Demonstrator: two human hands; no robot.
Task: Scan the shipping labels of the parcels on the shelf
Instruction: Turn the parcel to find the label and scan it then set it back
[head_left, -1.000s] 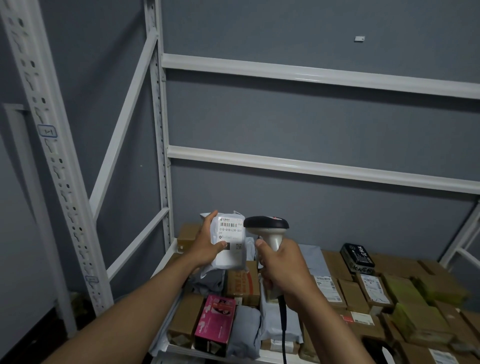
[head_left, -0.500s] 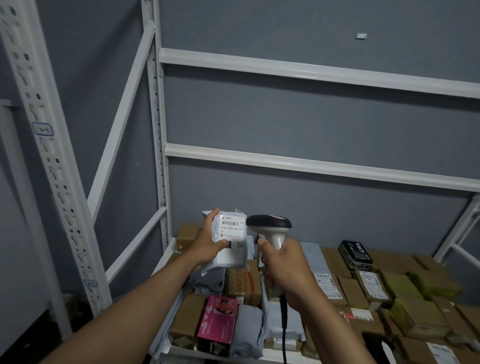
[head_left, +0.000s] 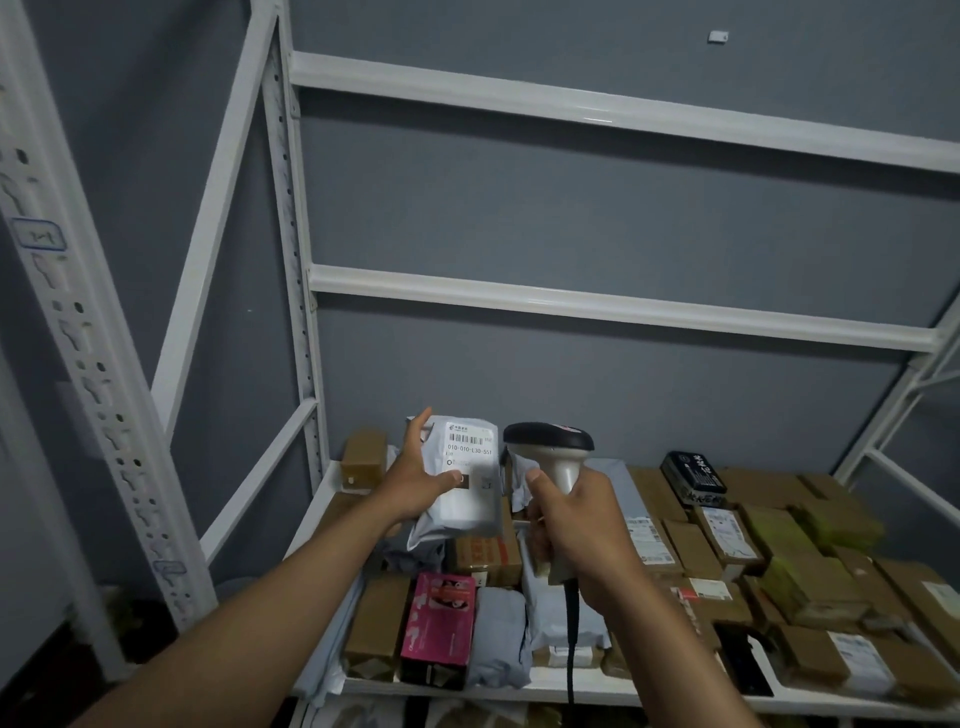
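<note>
Rack (head_left: 291, 249): white steel uprights and cross-beams against a grey wall; upper levels show only beams.

Shelf (head_left: 332, 483): lowest visible level, white, packed with parcels from left to right edge.

Boxes (head_left: 691, 540): brown cardboard, many, filling the right and middle of the shelf; several carry white labels facing up.

Green parcels (head_left: 810, 577): stacked on the right, among the brown boxes.

Grey bags (head_left: 501, 639): soft mailers at the near left of the shelf, beside the pink box.

Pink box (head_left: 441, 623): near left, between a brown box and a grey bag.

Black parcel (head_left: 693, 473): far side, right of the scanner, lying on brown boxes.

Parcel (head_left: 462, 499): white mailer, held upright above the left part of the shelf, label (head_left: 467, 447) facing the camera; barcode and printed code legible at its top.

Left hand (head_left: 415, 483): grips the parcel along its left edge, thumb pressed across the front, fingers behind.

Scanner (head_left: 550, 447): beige handle, black head, just right of the parcel, head level with the label; cable hangs down from the handle.

Right hand (head_left: 576, 525): wrapped round the scanner handle, index finger at the front of the grip.
</note>
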